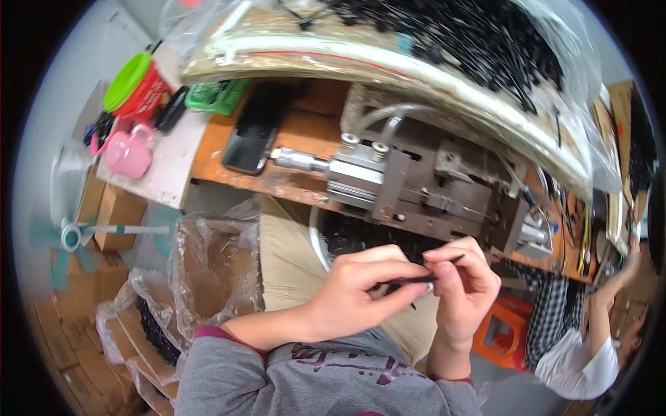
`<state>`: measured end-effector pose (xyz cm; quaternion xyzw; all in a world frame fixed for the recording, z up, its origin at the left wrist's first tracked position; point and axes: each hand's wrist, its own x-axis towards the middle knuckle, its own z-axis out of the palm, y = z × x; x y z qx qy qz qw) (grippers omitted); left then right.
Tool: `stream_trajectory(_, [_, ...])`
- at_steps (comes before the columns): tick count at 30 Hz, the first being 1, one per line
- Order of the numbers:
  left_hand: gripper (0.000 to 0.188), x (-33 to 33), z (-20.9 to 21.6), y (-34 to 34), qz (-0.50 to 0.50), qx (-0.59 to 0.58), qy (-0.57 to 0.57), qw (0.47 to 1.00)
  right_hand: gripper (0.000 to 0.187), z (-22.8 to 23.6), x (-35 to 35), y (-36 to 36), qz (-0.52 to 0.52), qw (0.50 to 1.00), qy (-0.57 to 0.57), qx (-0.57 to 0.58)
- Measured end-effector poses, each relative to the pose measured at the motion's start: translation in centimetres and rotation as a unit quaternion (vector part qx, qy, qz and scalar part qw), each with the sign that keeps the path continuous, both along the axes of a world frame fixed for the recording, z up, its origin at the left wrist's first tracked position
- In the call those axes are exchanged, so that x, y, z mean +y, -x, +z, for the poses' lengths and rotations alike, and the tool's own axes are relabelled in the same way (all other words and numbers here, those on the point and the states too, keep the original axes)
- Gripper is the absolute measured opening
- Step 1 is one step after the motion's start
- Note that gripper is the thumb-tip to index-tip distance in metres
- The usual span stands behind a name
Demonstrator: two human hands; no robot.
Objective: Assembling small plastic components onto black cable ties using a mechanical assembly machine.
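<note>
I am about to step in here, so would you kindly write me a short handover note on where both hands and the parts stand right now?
Left hand: pinching one end of a thin black strip.
Right hand: fingertips pinching the strip's other end, in front of the metal press fixture on the wooden bench.
Parts: black pieces fill the round bin under the hands; more lie in the clear bag above.
Done: one strip picked up.
Left: nothing is loaded in the fixture, as far as I can see.

Far end of the thin black strip (416, 279) hidden inside the hands (409, 288), its shape unclear.
</note>
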<state>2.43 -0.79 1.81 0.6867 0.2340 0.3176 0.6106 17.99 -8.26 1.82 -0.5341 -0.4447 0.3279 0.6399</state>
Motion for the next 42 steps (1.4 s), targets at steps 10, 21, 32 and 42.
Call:
stream_trajectory(10, [0.005, -1.3, 0.3, 0.6, 0.004, -0.069, -0.077, 0.995, 0.016, 1.1, 2.8, -0.2, -0.088, 0.967, -0.134, 0.198])
stream_trajectory(21, [0.017, 1.6, 0.3, 3.0, 0.094, 0.17, -0.192, 0.962, 0.034, 2.5, 2.8, 2.4, 0.132, 0.973, 0.041, 0.186])
stream_trajectory(32, [0.013, 0.6, 1.1, 1.2, 0.146, 0.282, -0.328, 0.89, 0.007, 1.3, 3.8, 4.3, 0.035, 0.988, 0.016, 0.149])
stream_trajectory(42, [0.014, 0.2, 1.1, 4.8, -0.06, 0.281, -0.231, 0.93, 0.02, 7.2, 4.9, -9.4, -0.169, 0.911, -0.338, 0.166])
